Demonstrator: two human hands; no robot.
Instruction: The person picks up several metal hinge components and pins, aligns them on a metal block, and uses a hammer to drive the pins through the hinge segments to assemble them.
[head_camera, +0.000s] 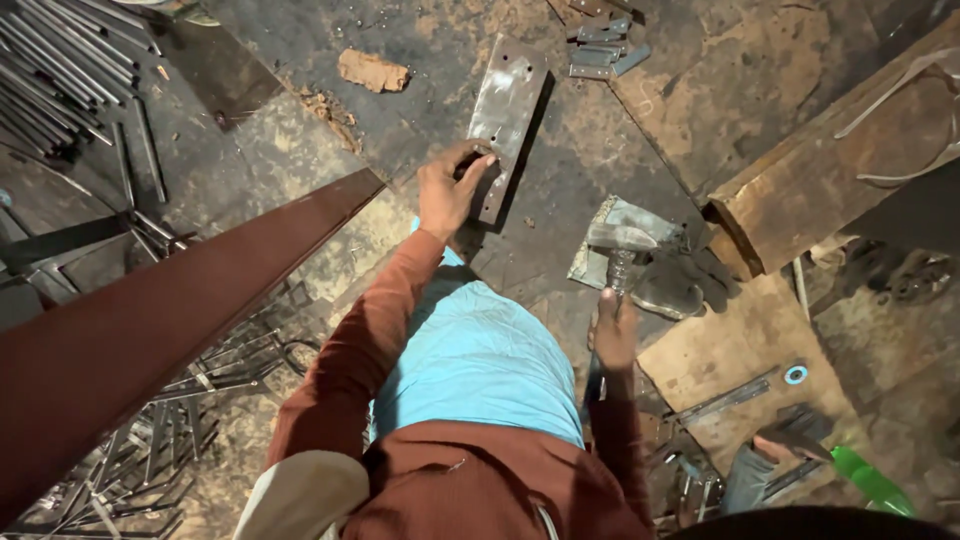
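A long brown beam (150, 330) slants across the workshop floor (600, 150) at left, crowding that side. The left hand (447, 192) presses a flat steel plate (508, 120) on the floor, fingers clamped on its near end. The right hand (613, 335), fingers wrapped tight, grips a hammer (622, 240); a firm hold-down should keep the plate still, with swing room only to the right.

Dim, warm workshop light, dark corners, slight wide-angle stretch and soft blur.
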